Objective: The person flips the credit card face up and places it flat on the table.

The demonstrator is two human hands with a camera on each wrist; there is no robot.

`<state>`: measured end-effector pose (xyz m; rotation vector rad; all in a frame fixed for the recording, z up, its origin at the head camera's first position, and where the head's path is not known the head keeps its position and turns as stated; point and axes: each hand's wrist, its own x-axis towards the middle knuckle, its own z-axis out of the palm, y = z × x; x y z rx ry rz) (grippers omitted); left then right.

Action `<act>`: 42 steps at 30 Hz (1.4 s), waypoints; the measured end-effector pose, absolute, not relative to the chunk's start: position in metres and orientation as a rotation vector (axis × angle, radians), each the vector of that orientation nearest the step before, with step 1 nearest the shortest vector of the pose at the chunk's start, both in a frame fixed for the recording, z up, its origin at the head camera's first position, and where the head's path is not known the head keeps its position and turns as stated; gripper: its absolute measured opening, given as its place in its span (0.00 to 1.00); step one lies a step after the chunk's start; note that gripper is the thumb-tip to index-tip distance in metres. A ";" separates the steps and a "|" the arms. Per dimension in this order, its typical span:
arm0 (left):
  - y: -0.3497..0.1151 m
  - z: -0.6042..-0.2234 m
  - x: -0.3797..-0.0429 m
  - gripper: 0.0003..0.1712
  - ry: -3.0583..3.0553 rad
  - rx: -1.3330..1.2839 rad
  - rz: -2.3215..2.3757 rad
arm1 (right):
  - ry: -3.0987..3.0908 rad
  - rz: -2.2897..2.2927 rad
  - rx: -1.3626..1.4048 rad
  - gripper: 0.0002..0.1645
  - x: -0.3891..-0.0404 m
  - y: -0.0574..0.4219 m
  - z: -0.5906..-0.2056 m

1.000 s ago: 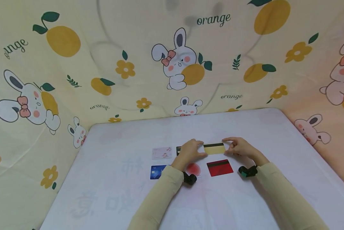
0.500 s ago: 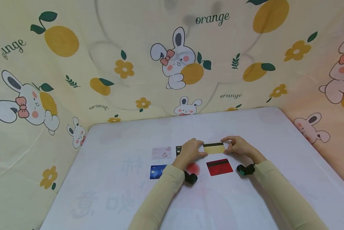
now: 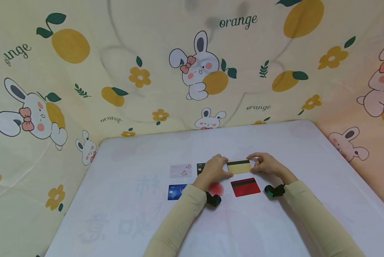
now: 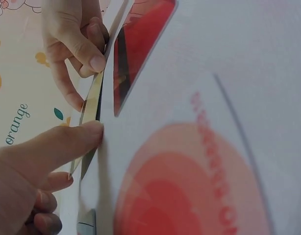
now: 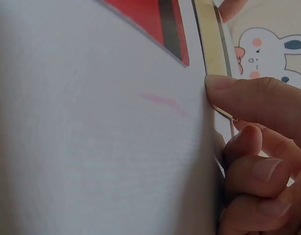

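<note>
A gold card [image 3: 239,167] with a dark stripe along its far edge is held by both hands at the back row of cards. My left hand [image 3: 213,168] pinches its left end by the corners, thumb at the near corner and index finger at the far one. My right hand [image 3: 269,165] grips the right end the same way, its other fingers curled under. In the left wrist view the gold card [image 4: 93,98] appears nearly edge-on, close over the table, with dark shadow beneath it. The right thumb [image 5: 248,93] presses on its near corner in the right wrist view.
A red card [image 3: 245,187] lies just in front. Under the left forearm shows a white card with red circles [image 3: 215,189]. A blue card [image 3: 174,192], a pale pink card [image 3: 180,171] and a partly covered black card [image 3: 200,167] lie to the left on the white table [image 3: 131,207].
The hands keep their hold on the gold card, with the right hand shifted very slightly left. The other cards stay where they were.
</note>
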<state>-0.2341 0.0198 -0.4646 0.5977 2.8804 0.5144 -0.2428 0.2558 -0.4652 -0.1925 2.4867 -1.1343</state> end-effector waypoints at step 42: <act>0.013 -0.462 -0.236 0.33 2.777 0.741 0.758 | 2.411 -1.258 -0.431 0.38 -0.231 0.275 -0.458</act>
